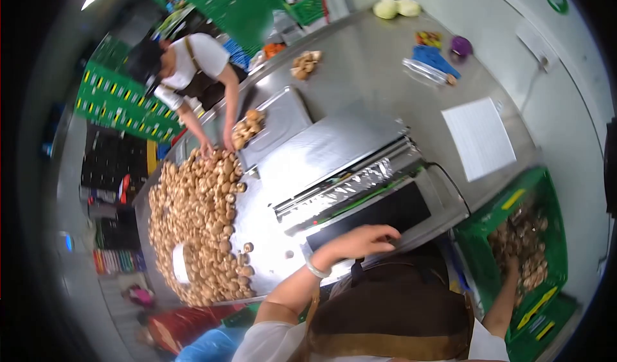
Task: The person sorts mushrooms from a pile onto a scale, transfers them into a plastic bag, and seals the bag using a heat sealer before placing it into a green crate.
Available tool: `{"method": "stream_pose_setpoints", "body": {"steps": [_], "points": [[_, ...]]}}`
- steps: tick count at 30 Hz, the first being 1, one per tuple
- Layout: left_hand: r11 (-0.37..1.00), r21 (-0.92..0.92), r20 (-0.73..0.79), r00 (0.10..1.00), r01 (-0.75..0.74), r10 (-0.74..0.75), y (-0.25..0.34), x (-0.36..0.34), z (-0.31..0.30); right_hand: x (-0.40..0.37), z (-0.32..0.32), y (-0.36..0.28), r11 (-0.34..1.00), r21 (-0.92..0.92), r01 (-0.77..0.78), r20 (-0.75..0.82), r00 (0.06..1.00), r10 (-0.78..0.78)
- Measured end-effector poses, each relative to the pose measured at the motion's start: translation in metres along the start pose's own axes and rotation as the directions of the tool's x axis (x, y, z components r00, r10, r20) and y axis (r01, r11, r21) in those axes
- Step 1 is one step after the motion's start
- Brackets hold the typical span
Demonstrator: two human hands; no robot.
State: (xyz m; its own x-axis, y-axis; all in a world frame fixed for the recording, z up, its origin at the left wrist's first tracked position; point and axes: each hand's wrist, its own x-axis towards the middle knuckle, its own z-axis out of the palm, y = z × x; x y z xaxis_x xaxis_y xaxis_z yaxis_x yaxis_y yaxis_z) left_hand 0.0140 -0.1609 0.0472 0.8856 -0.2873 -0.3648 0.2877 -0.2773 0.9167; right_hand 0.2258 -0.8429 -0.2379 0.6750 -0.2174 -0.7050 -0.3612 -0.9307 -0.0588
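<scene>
My left hand [367, 241] hovers over the front edge of the wrapping machine [347, 198], above its black plate [369, 224]. Its fingers are loosely bent and apart, with nothing in them. My right hand [511, 265] reaches down into a green crate [558, 233] at my right, among packed mushrooms [530, 259]. Its fingers are hidden, so I cannot see whether it grips anything. A roll of clear film [344, 192] stretches across the machine. Left of it, a big heap of brown mushrooms [196, 214] covers the steel table, with a white container [180, 264] on top.
Across the table a co-worker [199, 66] has both hands at the heap, beside a metal tray [283, 121] holding mushrooms. A white sheet [479, 137], a blue bag [434, 60], a purple cabbage [461, 46] and pale cabbages [396, 7] lie farther back. A cable [453, 179] runs beside the machine.
</scene>
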Motion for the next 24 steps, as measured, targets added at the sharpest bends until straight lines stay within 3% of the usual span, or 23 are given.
{"method": "stream_pose_setpoints", "body": {"steps": [1,2,3,4,5,6,8,10,11,12,15,16,18,19,20,22,24], "points": [[0.990,-0.023,-0.099,0.986,-0.140,0.137,-0.027,-0.018,-0.025,-0.031,-0.015,-0.040,0.983,0.102,0.153,-0.292,0.949,-0.117],[0.991,-0.071,-0.273,0.958,-0.116,0.092,-0.036,-0.040,-0.056,-0.068,-0.032,-0.086,0.930,0.098,0.354,-0.583,0.777,-0.235],[0.936,-0.287,-0.439,0.897,-0.202,0.059,-0.052,-0.066,-0.089,-0.113,-0.053,-0.141,0.871,-0.010,0.492,-0.781,0.540,-0.314],[0.896,-0.410,-0.635,0.758,-0.168,-0.149,-0.037,-0.095,-0.123,-0.109,-0.060,-0.175,0.805,0.071,0.589,-0.766,0.549,-0.334],[0.879,-0.355,-0.846,0.509,-0.319,-0.157,-0.063,-0.110,-0.153,-0.105,-0.067,-0.210,0.725,0.157,0.671,-0.752,0.557,-0.353],[0.866,-0.312,-0.931,0.309,-0.390,-0.196,-0.096,-0.127,-0.187,-0.100,-0.079,-0.247,0.631,0.238,0.738,-0.735,0.561,-0.380],[0.939,-0.263,-0.964,0.026,-0.221,-0.264,-0.155,-0.160,-0.249,-0.163,-0.088,-0.375,0.481,0.341,0.807,-0.571,0.585,-0.577],[0.931,-0.312,-0.945,-0.039,-0.192,-0.325,-0.208,-0.180,-0.298,-0.243,-0.073,-0.505,0.304,0.323,0.897,-0.515,0.435,-0.738],[0.897,-0.362,-0.916,-0.082,-0.254,-0.393,-0.220,-0.181,-0.315,-0.275,-0.061,-0.559,0.262,0.295,0.919,-0.415,0.370,-0.831],[0.874,-0.419,-0.895,-0.049,-0.246,-0.442,-0.244,-0.185,-0.332,-0.300,-0.045,-0.607,0.218,0.274,0.937,-0.305,0.299,-0.904],[0.819,-0.549,-0.834,0.042,-0.167,-0.551,-0.295,-0.193,-0.376,-0.331,0.020,-0.735,-0.072,0.180,0.981,-0.103,-0.054,-0.993],[0.831,-0.533,-0.841,-0.008,-0.159,-0.541,-0.308,-0.188,-0.385,-0.334,0.046,-0.772,-0.172,0.140,0.975,-0.055,-0.165,-0.985],[0.916,-0.397,-0.910,-0.101,-0.056,-0.401,-0.318,-0.179,-0.397,-0.352,0.088,-0.841,-0.144,0.270,0.952,0.094,-0.175,-0.980],[0.935,-0.351,-0.936,0.011,-0.043,-0.351,-0.328,-0.182,-0.408,-0.348,0.114,-0.872,-0.064,0.288,0.955,0.138,-0.108,-0.985],[0.911,-0.413,-0.903,0.120,0.017,-0.412,-0.290,-0.183,-0.411,-0.340,0.142,-0.902,0.020,0.300,0.954,0.183,-0.038,-0.982],[0.899,-0.426,-0.894,0.203,-0.100,-0.400,-0.274,-0.181,-0.423,-0.335,0.186,-0.954,0.085,0.316,0.945,0.198,0.022,-0.980],[0.921,-0.389,-0.896,0.249,-0.035,-0.368,-0.273,-0.183,-0.433,-0.339,0.221,-0.998,0.137,0.317,0.939,0.165,0.088,-0.982]]}}
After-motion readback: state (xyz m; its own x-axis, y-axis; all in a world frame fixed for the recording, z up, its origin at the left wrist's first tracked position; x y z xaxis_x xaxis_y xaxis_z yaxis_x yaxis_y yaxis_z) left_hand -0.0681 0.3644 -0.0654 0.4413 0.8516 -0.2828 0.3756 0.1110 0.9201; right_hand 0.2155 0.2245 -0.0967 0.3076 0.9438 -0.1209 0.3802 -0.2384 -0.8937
